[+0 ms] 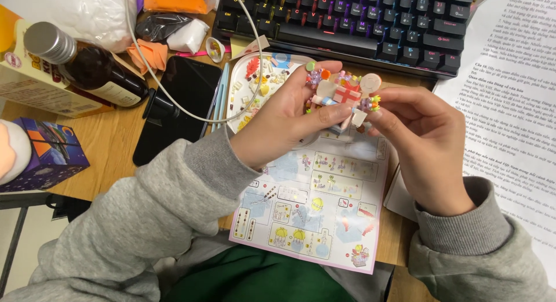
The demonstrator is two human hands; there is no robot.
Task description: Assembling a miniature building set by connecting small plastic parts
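We are holding a small toy made of tiny plastic bricks, pink, red and white with little flowers on it (343, 96), and we are holding it up with both hands. Our left hand (284, 125) is pinching the left side of the toy between its thumb and fingers. Our right hand (425, 148) is pinching the right side with its fingertips (379, 108). The two hands are close together, both closed on the toy.

The toy is floating just above a pink-edged paper sheet with building pictures (315, 212), which is lying on the wooden desk (107, 148). Both of our arms are wearing grey sleeves.

Just past the top of the picture sheet, a white tray full of tiny coloured pieces (260, 85) is sitting, partly hidden behind our left hand. A white cable (174, 102) is looping over that tray. To the left of the picture sheet, a black phone (176, 108) is lying flat. Further left of the sheet, a brown glass bottle with a silver cap (87, 67) is lying on a yellow box. Beyond the sheet, at the far edge, a black keyboard with glowing keys (359, 21) is sitting. To the right of the sheet, white printed pages (512, 111) are lying.
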